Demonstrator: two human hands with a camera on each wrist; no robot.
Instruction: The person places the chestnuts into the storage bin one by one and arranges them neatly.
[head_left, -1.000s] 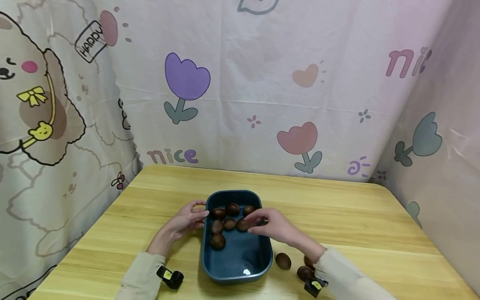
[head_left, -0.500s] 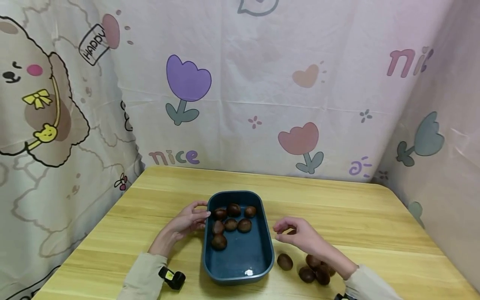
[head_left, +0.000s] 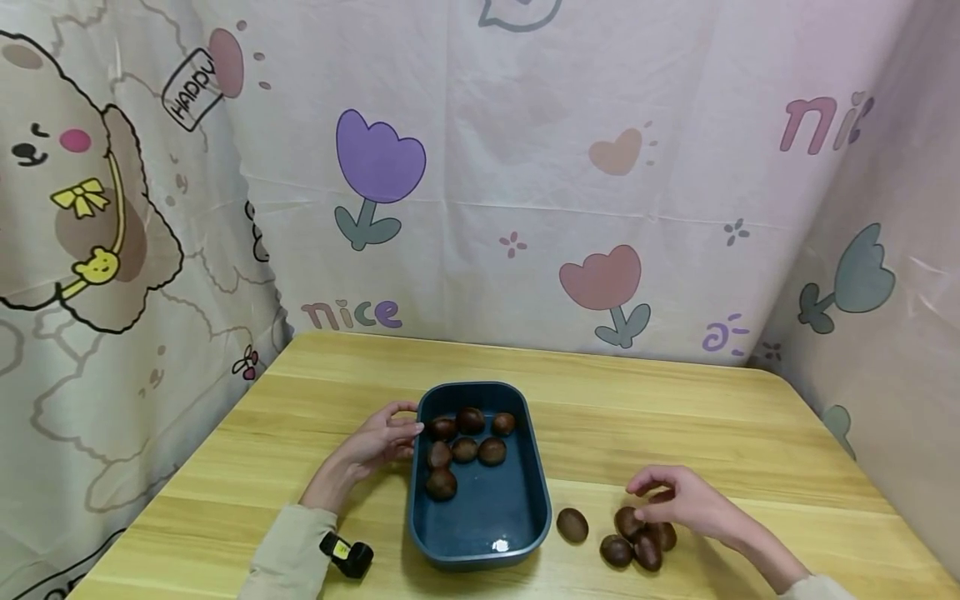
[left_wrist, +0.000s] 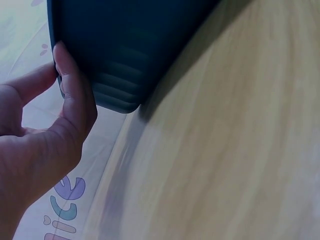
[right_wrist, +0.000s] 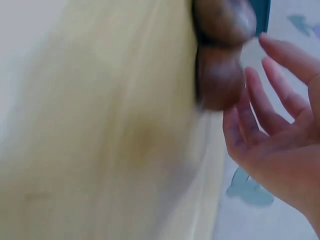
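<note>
My left hand (head_left: 378,440) holds the left side of a dark blue rectangular container (head_left: 480,557), its thumb at the rim. In the left wrist view, curled fingers (left_wrist: 75,97) lie against the container's ribbed outer wall (left_wrist: 120,82). Several brown chestnuts (head_left: 465,450) sit inside, mostly toward the far end and left side. Over on the right, my right hand (head_left: 686,500) hovers at a small cluster of chestnuts (head_left: 647,550), fingers spread and loosely bent. The right wrist view has its fingertips right beside a chestnut (right_wrist: 220,77), with nothing between thumb and fingers.
A single chestnut (head_left: 572,526) lies on the wooden table (head_left: 360,367) between the container and the cluster. Behind and at both sides hangs a printed cloth (head_left: 480,167). A small black device (head_left: 348,557) is worn on the left wrist.
My right hand has left the container's inside and moved right, toward the near-right cluster of chestnuts. My left hand stays at the container's left side.
</note>
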